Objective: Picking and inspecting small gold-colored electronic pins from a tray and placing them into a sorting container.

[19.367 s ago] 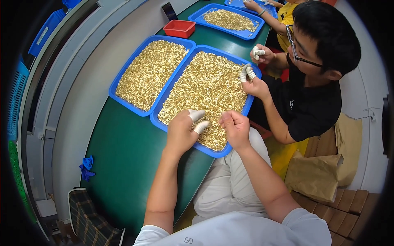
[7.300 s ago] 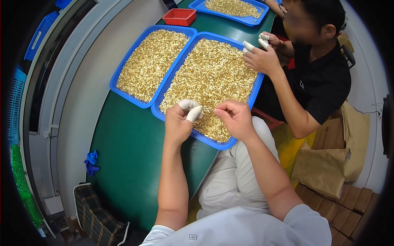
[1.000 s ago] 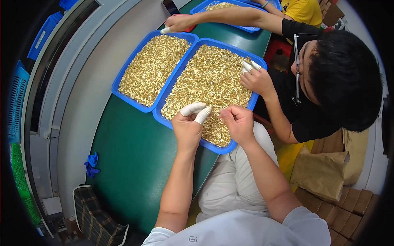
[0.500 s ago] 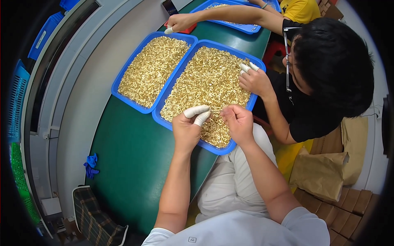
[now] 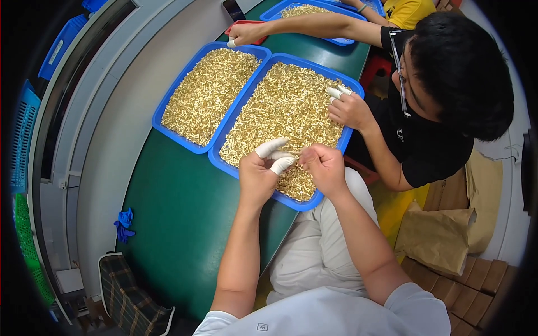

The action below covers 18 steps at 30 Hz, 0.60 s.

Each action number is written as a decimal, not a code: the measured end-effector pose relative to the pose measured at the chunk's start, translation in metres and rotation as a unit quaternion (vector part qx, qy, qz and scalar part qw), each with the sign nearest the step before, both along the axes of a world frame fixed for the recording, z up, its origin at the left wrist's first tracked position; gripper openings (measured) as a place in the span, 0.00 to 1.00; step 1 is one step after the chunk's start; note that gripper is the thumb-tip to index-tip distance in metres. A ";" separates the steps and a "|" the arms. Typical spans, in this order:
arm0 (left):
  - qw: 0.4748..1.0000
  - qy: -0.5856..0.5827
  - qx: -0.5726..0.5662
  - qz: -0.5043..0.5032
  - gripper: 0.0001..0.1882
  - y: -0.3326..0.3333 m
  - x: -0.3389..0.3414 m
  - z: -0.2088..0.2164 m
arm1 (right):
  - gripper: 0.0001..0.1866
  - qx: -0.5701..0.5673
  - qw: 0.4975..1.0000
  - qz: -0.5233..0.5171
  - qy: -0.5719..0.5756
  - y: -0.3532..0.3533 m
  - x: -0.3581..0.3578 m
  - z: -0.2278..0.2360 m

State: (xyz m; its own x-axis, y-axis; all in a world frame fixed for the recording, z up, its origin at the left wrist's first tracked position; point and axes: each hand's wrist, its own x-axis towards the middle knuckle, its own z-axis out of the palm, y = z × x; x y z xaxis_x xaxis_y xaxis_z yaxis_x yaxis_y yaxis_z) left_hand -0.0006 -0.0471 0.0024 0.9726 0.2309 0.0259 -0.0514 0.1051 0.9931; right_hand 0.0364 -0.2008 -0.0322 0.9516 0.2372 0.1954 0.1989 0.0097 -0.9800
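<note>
My left hand, with white finger cots on its thumb and forefinger, hovers over the near part of the larger blue tray. Its thumb and forefinger stand apart. Close beside it my right hand is bare, its thumb and fingers pinched together; what they hold is too small to make out. Small gold-coloured metal pieces fill this tray in a thick layer. A second blue tray of similar pieces adjoins it on the left.
Across the tray, a co-worker's hand with finger cots touches the pieces; their other hand is by a red tray. The green table bears crumpled blue gloves. A plaid-covered chair stands lower left.
My left thumb and forefinger have spread apart from a near pinch. My right hand stays pinched in nearly the same place. The co-worker's head has shifted slightly.
</note>
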 end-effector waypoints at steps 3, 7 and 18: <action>0.998 -0.005 -0.053 0.030 0.07 0.004 0.000 -0.002 | 0.20 0.056 0.998 -0.015 0.023 0.000 0.000 0.000; 0.998 -0.018 -0.039 0.034 0.06 0.013 -0.003 -0.010 | 0.21 0.049 0.998 -0.024 0.024 0.000 -0.002 -0.001; 0.999 -0.036 -0.023 0.015 0.06 0.012 -0.002 -0.008 | 0.15 -0.018 0.999 -0.020 -0.044 0.001 0.000 0.004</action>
State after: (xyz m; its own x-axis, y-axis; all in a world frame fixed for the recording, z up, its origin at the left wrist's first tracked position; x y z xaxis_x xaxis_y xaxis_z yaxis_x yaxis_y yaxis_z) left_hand -0.0027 -0.0351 -0.0055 0.9612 0.2627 0.0842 -0.1263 0.1476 0.9809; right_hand 0.0361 -0.1999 -0.0286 0.9400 0.2071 0.2712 0.2844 -0.0361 -0.9580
